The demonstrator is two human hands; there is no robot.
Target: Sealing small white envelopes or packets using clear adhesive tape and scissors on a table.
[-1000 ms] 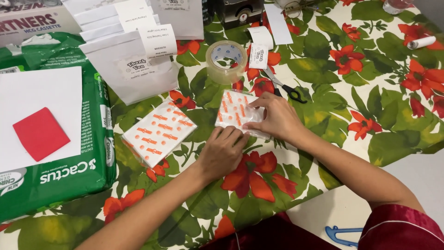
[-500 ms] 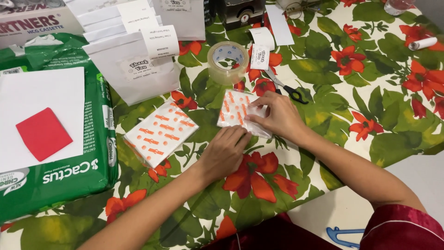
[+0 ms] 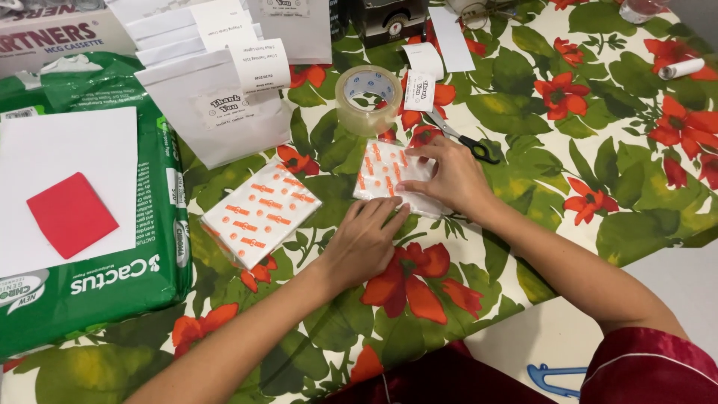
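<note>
Left hand slid up, fingers now on the patterned packet, right hand flattened over it

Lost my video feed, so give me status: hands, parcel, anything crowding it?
Left hand and right hand both flat on the small wrapped parcel. Second wrapped parcel lies apart, to the left. Tape roll and scissors close behind.
</note>
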